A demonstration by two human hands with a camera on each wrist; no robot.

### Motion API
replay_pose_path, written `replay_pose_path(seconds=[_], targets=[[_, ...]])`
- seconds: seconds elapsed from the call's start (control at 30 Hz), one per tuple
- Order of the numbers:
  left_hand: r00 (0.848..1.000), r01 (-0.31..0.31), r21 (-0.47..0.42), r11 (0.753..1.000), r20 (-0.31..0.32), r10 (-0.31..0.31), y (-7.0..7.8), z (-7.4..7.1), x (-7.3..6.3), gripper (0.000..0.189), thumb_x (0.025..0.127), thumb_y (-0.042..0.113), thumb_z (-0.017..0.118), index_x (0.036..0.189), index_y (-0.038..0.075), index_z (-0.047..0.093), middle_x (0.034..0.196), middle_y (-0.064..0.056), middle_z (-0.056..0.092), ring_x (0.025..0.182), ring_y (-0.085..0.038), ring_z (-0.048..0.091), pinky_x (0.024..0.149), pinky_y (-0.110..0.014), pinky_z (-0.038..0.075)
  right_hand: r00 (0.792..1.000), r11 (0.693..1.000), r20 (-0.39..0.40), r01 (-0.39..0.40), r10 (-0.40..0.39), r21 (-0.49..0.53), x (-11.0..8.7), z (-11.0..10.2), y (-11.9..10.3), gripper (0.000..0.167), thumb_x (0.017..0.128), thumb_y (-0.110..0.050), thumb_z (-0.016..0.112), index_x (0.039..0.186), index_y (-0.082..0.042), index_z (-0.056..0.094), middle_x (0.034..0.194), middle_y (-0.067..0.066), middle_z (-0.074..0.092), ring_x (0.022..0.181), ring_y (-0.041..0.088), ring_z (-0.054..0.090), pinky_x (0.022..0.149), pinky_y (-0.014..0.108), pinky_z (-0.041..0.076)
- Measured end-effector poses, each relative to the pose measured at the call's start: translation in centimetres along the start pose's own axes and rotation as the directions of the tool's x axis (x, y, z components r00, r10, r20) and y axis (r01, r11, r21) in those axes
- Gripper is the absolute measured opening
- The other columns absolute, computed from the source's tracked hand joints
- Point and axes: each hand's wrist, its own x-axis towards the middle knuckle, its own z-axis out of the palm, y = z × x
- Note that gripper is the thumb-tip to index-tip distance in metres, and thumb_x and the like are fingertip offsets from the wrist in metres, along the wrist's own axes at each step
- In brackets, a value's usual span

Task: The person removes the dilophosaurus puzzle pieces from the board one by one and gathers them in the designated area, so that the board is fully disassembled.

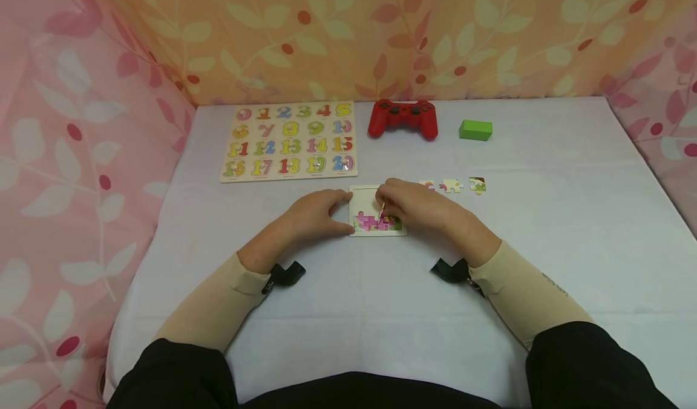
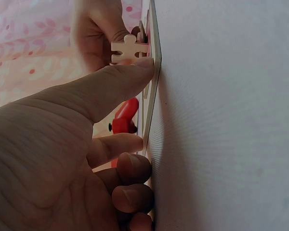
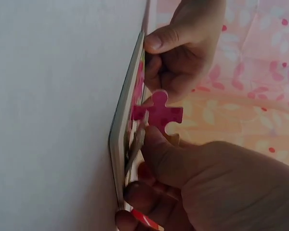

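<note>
A small jigsaw tray (image 1: pixel 359 201) with a pale rim lies in front of me, its lower row filled with joined pink and green pieces (image 1: pixel 367 222). My right hand (image 1: pixel 416 204) pinches a puzzle piece (image 3: pixel 160 113) between thumb and fingers, upright just over that row. Its pink face shows in the right wrist view, and its plain wooden back in the left wrist view. At the tray's left edge, my left hand (image 1: pixel 314 214) touches the near corner with its thumb (image 2: pixel 127 79) and the far corner with its index finger; its other fingers bend loosely.
Several loose puzzle pieces (image 1: pixel 477 184) lie just beyond my right hand, partly hidden by it. Farther back are a wooden number board (image 1: pixel 288 138), a red game controller (image 1: pixel 403 118) and a green block (image 1: pixel 475 130). Patterned curtains (image 1: pixel 348 40) border the white table (image 1: pixel 359 312).
</note>
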Motion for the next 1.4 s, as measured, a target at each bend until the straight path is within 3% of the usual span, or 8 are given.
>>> replay_pose_path(seconds=[0.23, 0.53, 0.83, 1.0, 1.13, 1.23, 1.4], targets=[[1.000, -0.001, 0.006, 1.000, 0.009, 0.001, 0.0, 0.0, 0.0, 0.081, 0.084, 0.046, 0.083, 0.151, 0.013, 0.052, 0.095, -0.003, 0.056, 0.094, -0.021, 0.050, 0.082, -0.038, 0.040, 0.998, 0.996, 0.005, 0.066, -0.066, -0.061, 0.1, 0.3, 0.5, 0.012, 0.097, -0.010, 0.072, 0.105, -0.018, 0.073, 0.102, -0.005, 0.060, 0.093, 0.013, 0.058, 0.085, 0.033, 0.050], [1.000, -0.002, -0.006, 1.000, 0.005, 0.002, 0.1, -0.1, -0.2, 0.081, 0.085, 0.045, 0.083, 0.152, 0.013, 0.051, 0.092, -0.004, 0.053, 0.093, -0.021, 0.050, 0.082, -0.039, 0.039, 0.999, 0.996, 0.016, -0.044, 0.045, -0.071, 0.2, 0.6, 0.1, 0.017, 0.102, -0.016, 0.065, 0.118, -0.016, 0.065, 0.105, -0.002, 0.062, 0.096, 0.018, 0.058, 0.092, 0.038, 0.051], [1.000, -0.003, -0.008, 1.000, -0.005, 0.003, 0.1, -0.2, -0.2, 0.081, 0.084, 0.045, 0.084, 0.151, 0.013, 0.052, 0.092, -0.004, 0.054, 0.091, -0.021, 0.051, 0.080, -0.038, 0.040, 0.999, 0.997, -0.019, 0.036, -0.037, -0.061, 0.1, 0.3, 0.5, 0.018, 0.100, -0.021, 0.069, 0.117, -0.015, 0.071, 0.106, -0.006, 0.067, 0.096, 0.014, 0.061, 0.093, 0.037, 0.050], [1.000, 0.004, -0.002, 1.000, 0.000, -0.004, 0.2, -0.2, -0.2, 0.081, 0.084, 0.046, 0.084, 0.151, 0.014, 0.052, 0.093, -0.004, 0.055, 0.093, -0.021, 0.051, 0.081, -0.039, 0.040, 0.996, 0.999, -0.085, 0.011, -0.007, 0.042, -0.6, -1.0, 0.6, 0.013, 0.097, -0.014, 0.069, 0.109, -0.013, 0.073, 0.099, -0.004, 0.068, 0.089, 0.016, 0.059, 0.084, 0.036, 0.050], [1.000, 0.006, 0.000, 1.000, 0.004, -0.006, 0.2, -0.1, -0.1, 0.081, 0.084, 0.046, 0.083, 0.152, 0.015, 0.051, 0.093, -0.004, 0.054, 0.094, -0.021, 0.051, 0.083, -0.039, 0.040, 0.992, 0.981, -0.118, -0.017, 0.040, 0.194, -1.5, -2.7, 0.7, 0.010, 0.095, -0.008, 0.072, 0.102, -0.013, 0.077, 0.095, -0.004, 0.068, 0.078, 0.018, 0.058, 0.068, 0.033, 0.050], [1.000, 0.005, -0.001, 1.000, 0.008, -0.005, 0.2, -0.1, -0.1, 0.081, 0.085, 0.045, 0.083, 0.152, 0.014, 0.051, 0.092, -0.004, 0.054, 0.093, -0.021, 0.050, 0.081, -0.038, 0.040, 0.991, 0.952, -0.088, -0.068, 0.098, 0.297, -2.2, -3.8, 0.9, 0.009, 0.096, -0.011, 0.073, 0.103, -0.013, 0.078, 0.096, -0.001, 0.067, 0.069, 0.024, 0.059, 0.057, 0.031, 0.048], [1.000, 0.006, 0.001, 1.000, 0.007, -0.006, 0.1, 0.0, -0.1, 0.081, 0.085, 0.045, 0.083, 0.152, 0.014, 0.050, 0.094, -0.004, 0.054, 0.094, -0.021, 0.051, 0.082, -0.038, 0.040, 0.984, 0.920, 0.001, -0.169, 0.181, 0.354, -2.8, -5.2, 1.2, 0.014, 0.098, -0.017, 0.072, 0.106, -0.008, 0.078, 0.091, 0.011, 0.068, 0.072, 0.031, 0.061, 0.059, 0.031, 0.048]])
